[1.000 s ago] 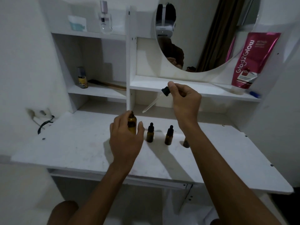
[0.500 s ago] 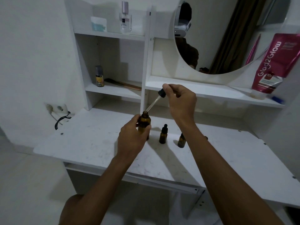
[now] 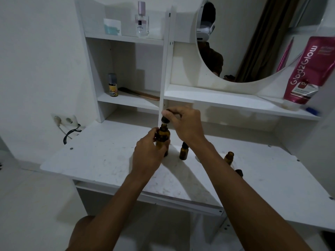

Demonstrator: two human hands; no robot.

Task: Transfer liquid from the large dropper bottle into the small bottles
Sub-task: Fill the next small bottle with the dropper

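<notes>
My left hand (image 3: pixel 147 153) grips the large amber dropper bottle (image 3: pixel 163 138), upright on the white desk (image 3: pixel 101 160). My right hand (image 3: pixel 186 124) pinches the black dropper cap (image 3: pixel 165 119) just above the bottle's open neck; the glass pipette is down inside the bottle. To the right stands a small amber bottle (image 3: pixel 184 151) with its black cap on. Further right an uncapped small amber bottle (image 3: pixel 228 158) shows past my right forearm, and a small black cap (image 3: pixel 239 172) lies near it. Whether my forearm hides another bottle is unclear.
A white shelf unit (image 3: pixel 166 69) rises behind the desk with a round mirror (image 3: pixel 253 42). A perfume bottle (image 3: pixel 142 19), a small yellow bottle (image 3: pixel 112 85), a comb (image 3: pixel 139 94) and a pink tube (image 3: pixel 308 73) sit on its shelves. A wall socket (image 3: pixel 63 120) with a black cable is at left.
My right hand has brought the dropper down from a tilted hold in the air and slid the pipette into the large bottle. The view has shifted left and lower.
</notes>
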